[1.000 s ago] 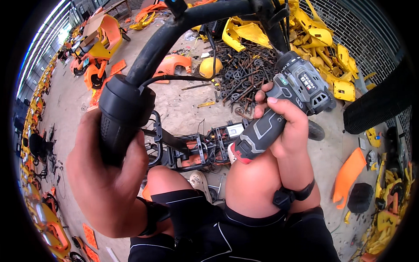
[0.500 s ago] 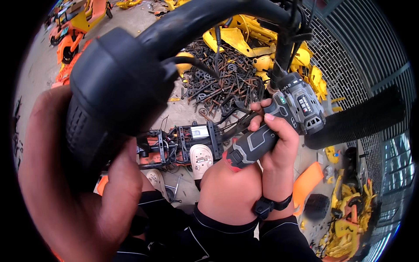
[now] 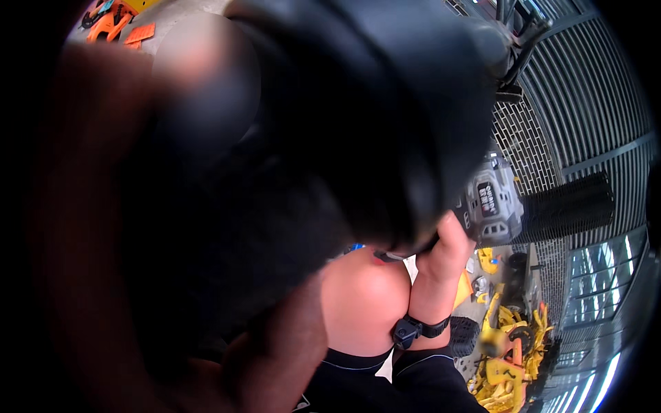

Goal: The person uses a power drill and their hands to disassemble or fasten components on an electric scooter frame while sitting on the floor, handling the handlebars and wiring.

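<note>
Left hand [image 3: 279, 351] wraps handlebar grip [image 3: 220, 227], right hand [image 3: 443, 265] holds cordless drill [image 3: 494, 203].
Left closed, blurred; right curled round drill, fingers mostly hidden behind black housing [image 3: 392, 131].

Far corner: an orange scooter-like body [image 3: 110, 22], upper left, with a flat orange panel [image 3: 141, 33] on the floor just beside it.
Brickwork: a dark brick wall [image 3: 525, 134] with pale joints, over on the right.
Metal side: grey corrugated sheeting [image 3: 595, 89], with bright panes [image 3: 599, 265] below.
Ribbed black thing: a long dark shape [image 3: 571, 205] reaching rightward; I can't tell what it is.
Scrap heap: yellow parts [image 3: 502, 378] piled low on the right, an orange piece [image 3: 518, 352] among them.
Near the heap: a black, many-sided object [image 3: 465, 335].
</note>
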`<state>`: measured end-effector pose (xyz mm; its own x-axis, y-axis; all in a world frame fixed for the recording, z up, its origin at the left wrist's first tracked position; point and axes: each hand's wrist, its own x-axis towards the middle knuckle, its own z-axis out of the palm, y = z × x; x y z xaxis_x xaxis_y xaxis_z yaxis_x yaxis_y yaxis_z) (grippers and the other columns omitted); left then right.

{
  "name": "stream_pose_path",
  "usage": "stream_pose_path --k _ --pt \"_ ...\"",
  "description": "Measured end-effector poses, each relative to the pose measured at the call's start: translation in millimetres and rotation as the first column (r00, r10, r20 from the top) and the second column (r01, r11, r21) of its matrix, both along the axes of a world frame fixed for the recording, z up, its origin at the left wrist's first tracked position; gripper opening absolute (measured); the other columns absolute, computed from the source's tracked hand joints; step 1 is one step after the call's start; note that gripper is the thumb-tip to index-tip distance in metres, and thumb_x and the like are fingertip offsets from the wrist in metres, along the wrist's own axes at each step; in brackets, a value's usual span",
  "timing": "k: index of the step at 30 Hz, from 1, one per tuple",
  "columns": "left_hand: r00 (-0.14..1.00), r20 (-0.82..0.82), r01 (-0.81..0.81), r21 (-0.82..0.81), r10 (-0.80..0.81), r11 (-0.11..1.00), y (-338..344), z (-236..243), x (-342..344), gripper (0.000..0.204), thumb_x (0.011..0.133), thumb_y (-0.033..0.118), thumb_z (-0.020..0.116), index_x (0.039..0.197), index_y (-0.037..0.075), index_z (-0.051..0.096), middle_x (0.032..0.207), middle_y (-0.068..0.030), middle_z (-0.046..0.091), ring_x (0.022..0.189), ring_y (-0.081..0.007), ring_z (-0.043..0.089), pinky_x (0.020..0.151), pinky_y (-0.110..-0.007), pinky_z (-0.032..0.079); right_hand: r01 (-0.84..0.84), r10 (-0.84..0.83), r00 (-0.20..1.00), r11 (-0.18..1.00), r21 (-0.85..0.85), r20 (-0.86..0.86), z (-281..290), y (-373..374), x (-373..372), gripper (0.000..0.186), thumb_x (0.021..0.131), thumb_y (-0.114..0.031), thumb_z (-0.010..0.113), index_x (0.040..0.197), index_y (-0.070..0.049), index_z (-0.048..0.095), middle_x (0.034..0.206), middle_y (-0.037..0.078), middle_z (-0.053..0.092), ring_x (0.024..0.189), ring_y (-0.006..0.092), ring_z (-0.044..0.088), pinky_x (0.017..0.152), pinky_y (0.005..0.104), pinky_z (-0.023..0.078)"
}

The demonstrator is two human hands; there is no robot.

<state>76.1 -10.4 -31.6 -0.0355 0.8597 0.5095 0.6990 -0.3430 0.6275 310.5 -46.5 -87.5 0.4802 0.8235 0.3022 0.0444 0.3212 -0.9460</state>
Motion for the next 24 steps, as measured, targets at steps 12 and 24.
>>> stream_pose_path --k 12,24 --pt "1.000 0.022 0.015 0.009 -0.015 1.000 12.3 -13.6 -3.0 0.055 0.087 0.003 0.069 0.138 -0.005 0.051 0.102 -0.0158 0.064 0.093 -0.0196 0.061 0.088 -0.031 0.048 0.214 -0.186 0.207 0.967 0.141 0.960 -3.7 -11.8 41.9 0.043 0.078 -0.003 0.077 0.119 -0.001 0.066 0.105 0.010 0.072 0.096 0.0241 0.070 0.090 0.0348 0.054" --pt "0.998 0.055 0.020 -0.019 -0.019 1.000 7.4 -9.9 -9.2 0.055 0.087 0.003 0.069 0.138 -0.005 0.051 0.103 -0.0159 0.064 0.094 -0.0199 0.061 0.088 -0.031 0.048 0.389 -0.174 0.200 0.917 0.085 0.964 -9.3 2.5 28.3 0.051 0.068 -0.011 0.085 0.113 -0.004 0.062 0.097 0.016 0.070 0.091 0.0369 0.069 0.081 0.0424 0.054"
